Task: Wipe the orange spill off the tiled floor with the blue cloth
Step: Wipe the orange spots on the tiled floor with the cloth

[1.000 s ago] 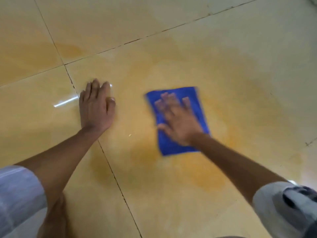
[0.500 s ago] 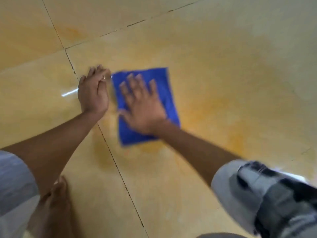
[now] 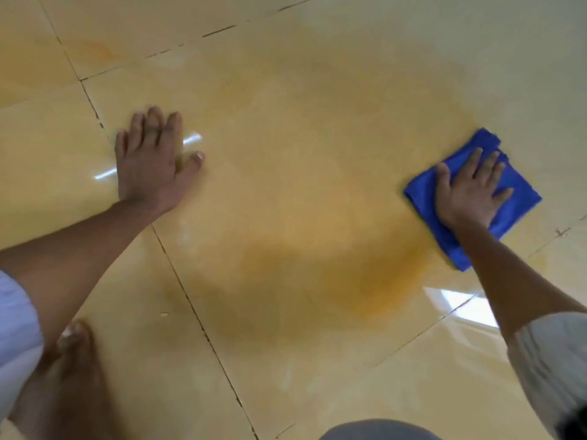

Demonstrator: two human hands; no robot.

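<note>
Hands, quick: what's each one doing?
Left hand: open, flat on the floor.
Right hand: open, pressing the cloth down.

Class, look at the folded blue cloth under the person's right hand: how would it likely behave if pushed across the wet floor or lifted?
The folded blue cloth looks soft and layered, so lifted it would probably droop. Under the flat right hand it likely glides easily on the glossy tiled floor.
</note>
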